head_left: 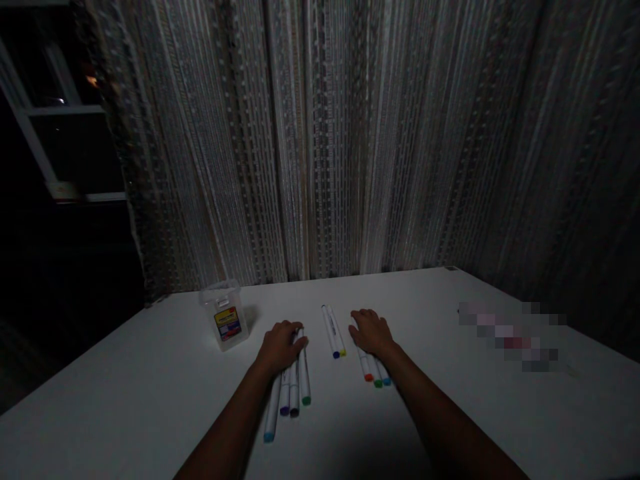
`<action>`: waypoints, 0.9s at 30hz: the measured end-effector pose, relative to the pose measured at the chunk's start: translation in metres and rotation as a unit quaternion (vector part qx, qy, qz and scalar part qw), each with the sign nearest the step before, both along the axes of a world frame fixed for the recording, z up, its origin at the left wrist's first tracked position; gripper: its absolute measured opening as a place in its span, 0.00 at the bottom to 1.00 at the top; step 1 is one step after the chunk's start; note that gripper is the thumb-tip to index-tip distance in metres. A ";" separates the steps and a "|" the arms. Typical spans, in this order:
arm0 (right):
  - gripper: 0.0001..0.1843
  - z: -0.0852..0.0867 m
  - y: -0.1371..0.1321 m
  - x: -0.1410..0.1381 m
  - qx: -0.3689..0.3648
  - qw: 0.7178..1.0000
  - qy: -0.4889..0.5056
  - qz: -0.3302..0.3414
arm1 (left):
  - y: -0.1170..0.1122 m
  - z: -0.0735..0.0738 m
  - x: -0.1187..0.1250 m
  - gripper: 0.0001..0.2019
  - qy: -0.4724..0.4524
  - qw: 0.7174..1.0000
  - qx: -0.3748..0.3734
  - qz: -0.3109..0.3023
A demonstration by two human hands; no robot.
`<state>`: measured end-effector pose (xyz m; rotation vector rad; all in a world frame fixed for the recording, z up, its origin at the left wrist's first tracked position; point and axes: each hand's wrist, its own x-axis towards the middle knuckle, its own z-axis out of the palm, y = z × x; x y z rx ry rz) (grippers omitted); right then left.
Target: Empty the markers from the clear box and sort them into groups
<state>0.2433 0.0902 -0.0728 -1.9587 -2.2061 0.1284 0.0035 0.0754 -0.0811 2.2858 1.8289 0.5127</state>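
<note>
My left grip [281, 347] lies palm down over the far ends of four markers [285, 393], and my right grip [371, 331] rests likewise on three markers [365, 363]. The fingers bend over the barrels, but I cannot tell whether either is clamped on one. Palms laid across them probably keep the round barrels from rolling. Both groups stretch toward 6 o'clock, coloured ends nearest me, which likely makes their colours easy to read. Between my hands, at 3 o'clock from the left, a marker pair [332, 333] lies side by side, blue and yellow ends toward me. The clear plastic tub [220, 313] stands upright at 10 o'clock from my left hand, seemingly within reach. At 3 o'clock from my right, a pixelated object [505, 333] sits on the white surface [425, 303]. A patterned curtain [320, 167] hangs at 12 o'clock.
</note>
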 end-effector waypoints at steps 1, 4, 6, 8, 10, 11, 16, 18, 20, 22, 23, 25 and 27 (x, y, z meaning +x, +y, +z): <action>0.23 0.001 0.000 0.000 -0.002 1.000 0.001 0.000 | 0.000 0.000 -0.001 0.20 -0.009 1.000 0.004 -0.001; 0.24 0.002 -0.001 0.001 -0.005 1.000 0.000 0.003 | 0.002 -0.003 -0.006 0.21 -0.048 0.999 0.020 -0.010; 0.24 0.003 0.000 0.002 -0.004 1.000 0.000 0.002 | 0.004 -0.004 -0.012 0.21 -0.074 0.997 0.032 -0.008; 0.25 0.004 0.000 0.004 -0.005 1.000 0.002 -0.001 | 0.006 -0.005 -0.017 0.21 -0.085 0.996 0.036 -0.002; 0.26 0.004 0.000 0.004 -0.012 1.000 0.002 0.001 | 0.005 -0.004 -0.020 0.22 -0.078 0.997 0.023 0.003; 0.27 0.004 0.000 0.005 -0.017 1.000 0.000 0.004 | 0.005 -0.002 -0.020 0.22 -0.067 0.998 0.011 0.005; 0.29 0.003 0.000 0.004 -0.026 1.000 -0.007 0.008 | -0.002 0.007 -0.014 0.25 0.009 0.998 -0.049 0.043; 0.28 0.003 0.001 0.003 -0.027 1.000 -0.006 0.009 | -0.004 0.009 -0.009 0.28 0.013 0.998 -0.047 0.049; 0.28 0.004 0.001 0.003 -0.029 1.000 -0.005 0.008 | -0.007 0.009 -0.004 0.31 0.007 0.999 -0.043 0.030; 0.28 0.004 0.000 0.003 -0.030 1.000 -0.004 0.005 | -0.010 0.007 0.003 0.34 0.013 0.999 -0.052 -0.003; 0.28 0.004 0.000 0.003 -0.030 1.000 -0.004 0.004 | -0.011 0.005 0.006 0.34 0.024 0.998 -0.058 -0.017; 0.28 0.005 0.000 0.003 -0.029 1.000 -0.004 0.006 | -0.011 0.003 0.010 0.33 0.050 0.996 -0.061 -0.029; 0.28 0.005 -0.001 0.003 -0.028 1.000 -0.005 0.008 | -0.009 0.001 0.011 0.28 0.063 0.997 -0.052 -0.013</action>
